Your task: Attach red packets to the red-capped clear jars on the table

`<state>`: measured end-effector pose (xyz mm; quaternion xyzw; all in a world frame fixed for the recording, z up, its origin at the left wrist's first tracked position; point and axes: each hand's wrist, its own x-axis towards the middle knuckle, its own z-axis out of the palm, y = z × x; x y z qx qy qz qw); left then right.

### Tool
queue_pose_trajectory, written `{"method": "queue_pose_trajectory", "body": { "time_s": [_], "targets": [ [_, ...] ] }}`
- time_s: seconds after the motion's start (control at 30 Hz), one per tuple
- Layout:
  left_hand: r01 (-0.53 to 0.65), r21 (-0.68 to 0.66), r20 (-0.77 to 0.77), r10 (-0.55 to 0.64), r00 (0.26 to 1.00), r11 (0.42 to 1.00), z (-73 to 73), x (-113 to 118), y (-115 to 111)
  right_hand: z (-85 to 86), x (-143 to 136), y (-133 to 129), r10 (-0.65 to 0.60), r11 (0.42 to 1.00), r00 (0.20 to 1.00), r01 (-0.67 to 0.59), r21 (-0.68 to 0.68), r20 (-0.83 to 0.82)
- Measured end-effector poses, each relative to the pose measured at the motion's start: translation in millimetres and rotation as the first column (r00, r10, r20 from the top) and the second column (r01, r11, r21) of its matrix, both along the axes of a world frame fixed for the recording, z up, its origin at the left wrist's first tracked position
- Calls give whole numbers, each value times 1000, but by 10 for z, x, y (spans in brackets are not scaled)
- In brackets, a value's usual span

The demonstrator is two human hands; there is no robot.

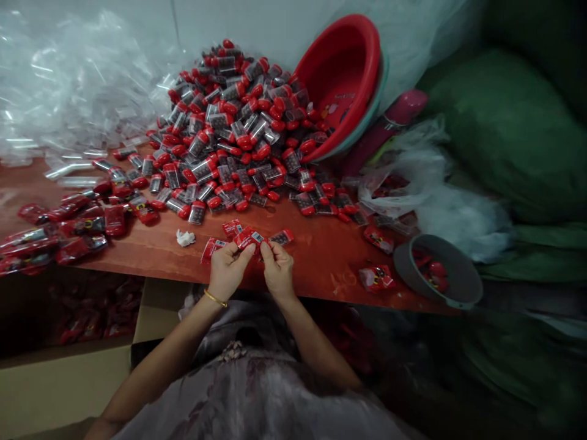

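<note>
My left hand (228,269) and my right hand (278,269) are close together at the table's front edge. Between them they pinch a small red packet (249,237) with a barcode label, thumbs on top. Other red packets (212,247) lie on the table beside and behind my left hand. A clear-and-red piece (281,236) lies just behind my right hand. Farther back rises a large pile of clear tubes with red caps (229,122). A crumpled white scrap (185,238) lies left of my hands.
Clear plastic tubes (82,91) heap at the back left, above wrapped red packs (68,226). A red basin (339,79) leans at the back. A grey bowl (438,272) stands at the right edge. An open cardboard box (68,391) sits below left.
</note>
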<state>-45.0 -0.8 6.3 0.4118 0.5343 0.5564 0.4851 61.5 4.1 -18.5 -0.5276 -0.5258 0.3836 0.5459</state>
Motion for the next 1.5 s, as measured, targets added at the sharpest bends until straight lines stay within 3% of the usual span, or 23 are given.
{"method": "queue_pose_trajectory", "body": {
  "time_s": [0.1,0.2,0.37,0.47,0.53,0.6,0.67,0.77,0.83,0.9,1.0,1.07,1.13,1.27,1.33,1.43,1.5],
  "targets": [
    [-39,11,-5,39,999,999,-33,42,-27,-15,-28,-4,-37,999,998,36,28,51],
    [-37,-28,133,40,990,999,-5,46,-26,-20,-38,11,-20,998,994,14,60,104],
    [8,-201,371,69,926,979,64,-38,14,5,44,85,82,991,974,-102,87,210],
    [19,-304,453,127,883,953,56,-86,48,9,152,148,92,992,922,-119,50,375],
    [44,-332,497,135,857,942,47,-111,64,1,243,208,18,1000,823,-22,0,568],
    [93,-334,534,107,838,938,50,-132,69,-16,335,276,-63,990,648,134,-32,759],
    [165,-334,576,62,815,928,64,-145,62,-42,418,329,-81,977,489,209,-27,868],
    [256,-331,629,10,778,908,90,-155,36,-91,534,333,1,999,415,43,-21,910],
    [263,-322,644,7,765,910,95,-164,20,-131,610,286,61,995,425,-103,-18,903],
    [241,-316,644,21,765,918,89,-174,9,-178,673,223,64,988,461,-152,8,885],
    [229,-306,629,16,777,924,71,-181,0,-239,703,142,-48,999,479,13,48,876],
    [236,-301,615,-1,789,924,60,-177,-4,-251,673,118,-91,987,425,159,25,901],
    [233,-302,597,-8,803,924,51,-174,-10,-238,626,126,-64,975,386,222,-25,920],
    [199,-298,569,6,822,934,36,-198,-24,-186,578,196,-22,977,455,197,-76,890],
    [194,-300,568,12,823,934,33,-226,-26,-154,605,201,-12,982,596,159,-103,803],
    [192,-304,563,13,827,933,35,-260,-19,-53,695,86,122,976,907,-37,-215,402],
    [190,-303,553,10,833,934,38,-263,-10,61,761,-62,227,943,972,-202,-264,66]
  ]
}}
